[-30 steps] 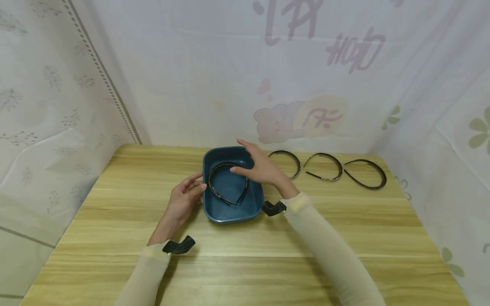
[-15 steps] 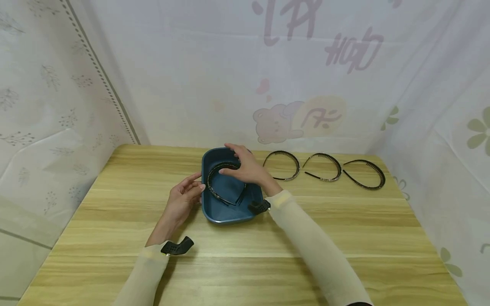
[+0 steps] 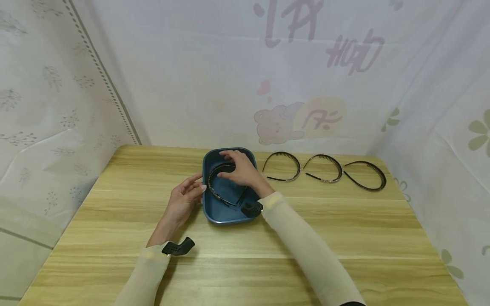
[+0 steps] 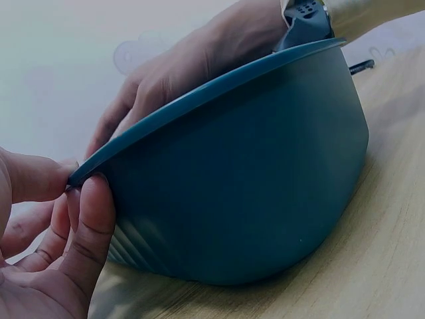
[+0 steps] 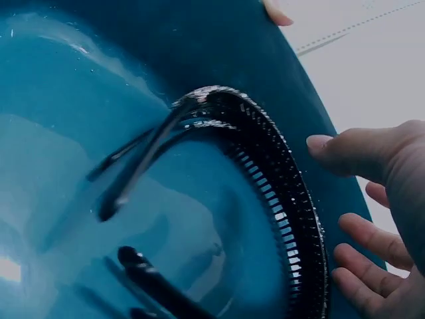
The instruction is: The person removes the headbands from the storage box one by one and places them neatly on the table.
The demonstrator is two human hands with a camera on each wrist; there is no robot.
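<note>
A blue plastic basin [image 3: 223, 220] stands on the table, with black toothed headbands [image 5: 302, 212] nested inside it; at least two show in the right wrist view. My left hand [image 3: 185, 196] pinches the basin's left rim between thumb and fingers, as the left wrist view shows. Over the inside of the basin is my right hand [image 3: 244, 171], its thumb and fingers spread apart close to the headbands' toothed curve. In the right wrist view a gap shows between those fingers and the bands. The hand hides part of the bands in the head view.
To the right of the basin, three more black headbands lie in a row: a near one [image 3: 298, 163], a middle one [image 3: 340, 166] and a far one [image 3: 384, 176]. A printed cloth [image 3: 191, 85] hangs behind the wooden table [image 3: 229, 272].
My right hand has moved left and lower into the basin, uncovering the nearest headband on the table. My left hand keeps its hold on the rim, and the basin stays in place.
</note>
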